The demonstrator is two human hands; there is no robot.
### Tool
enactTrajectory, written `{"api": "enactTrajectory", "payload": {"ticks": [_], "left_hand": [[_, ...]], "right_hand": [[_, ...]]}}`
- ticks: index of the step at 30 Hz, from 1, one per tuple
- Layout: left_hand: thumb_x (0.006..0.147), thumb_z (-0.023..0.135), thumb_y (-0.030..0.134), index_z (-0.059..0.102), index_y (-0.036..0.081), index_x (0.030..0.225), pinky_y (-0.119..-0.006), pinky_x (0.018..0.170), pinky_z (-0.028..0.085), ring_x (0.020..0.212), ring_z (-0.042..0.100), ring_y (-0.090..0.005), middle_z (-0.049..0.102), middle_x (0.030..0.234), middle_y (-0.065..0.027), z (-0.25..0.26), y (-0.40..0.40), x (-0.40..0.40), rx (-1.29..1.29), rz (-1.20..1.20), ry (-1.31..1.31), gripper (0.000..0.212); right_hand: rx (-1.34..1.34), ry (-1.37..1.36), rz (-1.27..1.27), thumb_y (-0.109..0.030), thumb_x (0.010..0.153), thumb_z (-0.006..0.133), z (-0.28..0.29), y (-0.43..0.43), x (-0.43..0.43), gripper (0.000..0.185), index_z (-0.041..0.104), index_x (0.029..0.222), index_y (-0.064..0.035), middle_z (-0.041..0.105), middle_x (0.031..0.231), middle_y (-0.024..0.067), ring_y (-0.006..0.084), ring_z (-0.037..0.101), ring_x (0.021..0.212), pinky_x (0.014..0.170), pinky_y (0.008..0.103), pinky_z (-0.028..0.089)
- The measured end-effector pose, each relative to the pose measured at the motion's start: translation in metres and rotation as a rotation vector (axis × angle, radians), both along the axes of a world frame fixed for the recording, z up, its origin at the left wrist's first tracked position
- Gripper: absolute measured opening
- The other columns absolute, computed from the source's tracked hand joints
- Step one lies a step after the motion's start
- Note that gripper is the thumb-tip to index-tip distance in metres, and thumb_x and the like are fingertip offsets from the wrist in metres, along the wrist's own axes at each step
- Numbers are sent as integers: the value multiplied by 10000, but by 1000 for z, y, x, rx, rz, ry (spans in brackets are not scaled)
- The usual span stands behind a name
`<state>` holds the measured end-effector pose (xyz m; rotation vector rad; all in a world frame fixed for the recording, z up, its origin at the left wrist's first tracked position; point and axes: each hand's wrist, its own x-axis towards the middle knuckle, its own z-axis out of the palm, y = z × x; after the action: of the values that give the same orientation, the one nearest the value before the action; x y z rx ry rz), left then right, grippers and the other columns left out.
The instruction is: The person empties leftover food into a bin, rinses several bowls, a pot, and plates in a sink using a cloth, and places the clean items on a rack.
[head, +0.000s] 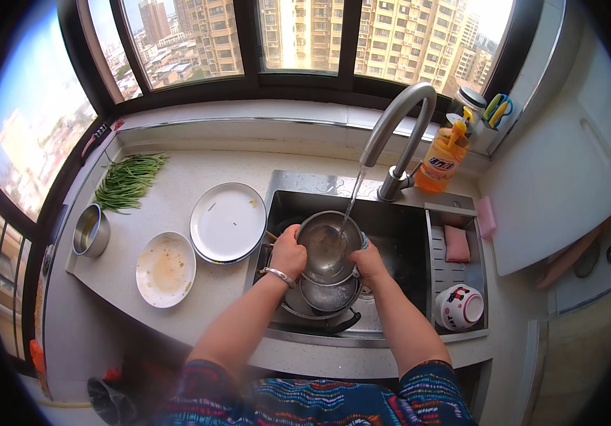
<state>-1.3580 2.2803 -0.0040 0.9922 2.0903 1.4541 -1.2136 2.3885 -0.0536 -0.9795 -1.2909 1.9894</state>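
Both my hands grip a stainless steel bowl over the kitchen sink. My left hand clasps its left rim, and a silver bangle circles that wrist. On the opposite side my right hand holds the rim, with a bit of bluish scrubbing cloth showing by the fingers. Water runs from the curved faucet into the bowl, where some liquid has gathered. Below it, another metal bowl rests in a pan with a black handle, partly hidden.
Left on the counter are stacked white plates, a soiled white dish, a metal cup and green vegetable stalks. An orange soap bottle stands behind the sink. The side rack holds a pink sponge and an overturned patterned bowl.
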Motion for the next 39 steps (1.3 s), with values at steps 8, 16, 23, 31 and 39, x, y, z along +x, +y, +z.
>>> {"api": "enactTrajectory", "payload": {"ticks": [8,16,23,31,39], "left_hand": [[616,523,8,439,-30,1092,-348,949,312,1030,468,-326,486,1077,-212,-58,-11,30,126,190,-165,486],[697,612,261,591,66,858,-426,1052,145,999,512,-240,572,898,-78,9,-42,31,-140,-623,1166,254],[733,616,222,590,74,630,-343,778,400,645,573,-202,563,601,-75,11,-19,38,-14,-823,836,182],[897,440,256,548,7,980,-283,689,486,770,595,-161,608,880,-71,-19,0,21,310,-150,-1014,283],[870,338,526,493,23,1095,-356,874,411,983,527,-243,549,1028,-121,-9,-8,39,359,-64,-1272,573]], "right_hand": [[-346,162,-248,60,606,504,-47,-50,-8,335,525,938,25,574,829,109,234,577,730,688,343,470],[63,-382,77,75,571,503,16,-9,24,393,540,957,12,576,826,93,207,554,745,669,299,445],[-121,56,116,-25,706,564,22,16,28,395,521,1097,-46,576,892,60,141,542,757,701,242,437],[1164,-378,-5,-403,836,471,45,-62,1,524,433,1233,-64,333,1294,205,349,287,1209,1017,414,194],[1469,-514,55,-204,714,554,57,-75,-5,295,604,1004,-197,508,1154,0,210,434,1081,908,398,291]]}}
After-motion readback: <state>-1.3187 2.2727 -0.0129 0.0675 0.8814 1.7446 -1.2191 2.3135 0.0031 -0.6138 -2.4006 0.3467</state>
